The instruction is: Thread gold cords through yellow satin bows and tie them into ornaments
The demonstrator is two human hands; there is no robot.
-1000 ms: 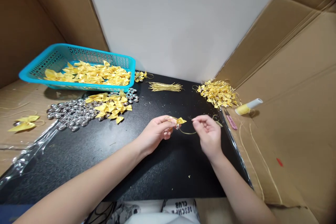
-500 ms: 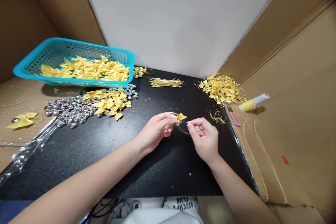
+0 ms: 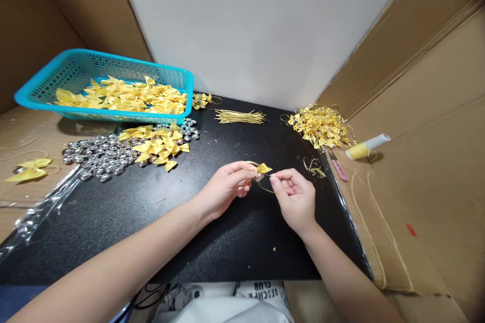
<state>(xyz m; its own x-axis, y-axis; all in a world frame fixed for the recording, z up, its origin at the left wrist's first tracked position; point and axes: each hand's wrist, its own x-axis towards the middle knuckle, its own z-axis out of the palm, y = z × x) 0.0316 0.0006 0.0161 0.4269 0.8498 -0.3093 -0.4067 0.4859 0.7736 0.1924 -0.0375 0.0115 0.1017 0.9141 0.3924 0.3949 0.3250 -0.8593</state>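
Head camera view: nearest, printed white cloth (image 3: 265, 290) shows below the edge of a black tabletop (image 3: 212, 257). Above the tabletop's middle, the left hand (image 3: 229, 181) grips a yellow bow (image 3: 264, 168) between thumb and fingers, one pointed end jutting toward the right hand (image 3: 294, 197). A silver bead (image 3: 258, 177) sits just under the bow, and a gold cord (image 3: 266, 190) curves below it. The right hand's thumb and index finger are pinched together on a thin strand (image 3: 267, 175) that reaches toward the bow; its other fingers are curled in. What the strand is made of is too small to tell.

Farther off to the left, another bow (image 3: 32, 169) lies on cardboard, and many silver beads (image 3: 102, 154) spread over the tabletop, with loose yellow bows (image 3: 159, 146) partly on top of them. On the right lie cord scraps (image 3: 313, 167), a pink-handled tool (image 3: 339, 167) and a pale tube (image 3: 367, 147) with a yellow band. Beyond, a blue basket (image 3: 113, 115) holds more bows, a bundle of gold cords (image 3: 241, 117) lies across the far middle, and beaded bows form a heap (image 3: 322, 127) at far right. A white wall (image 3: 265, 20) stands behind.
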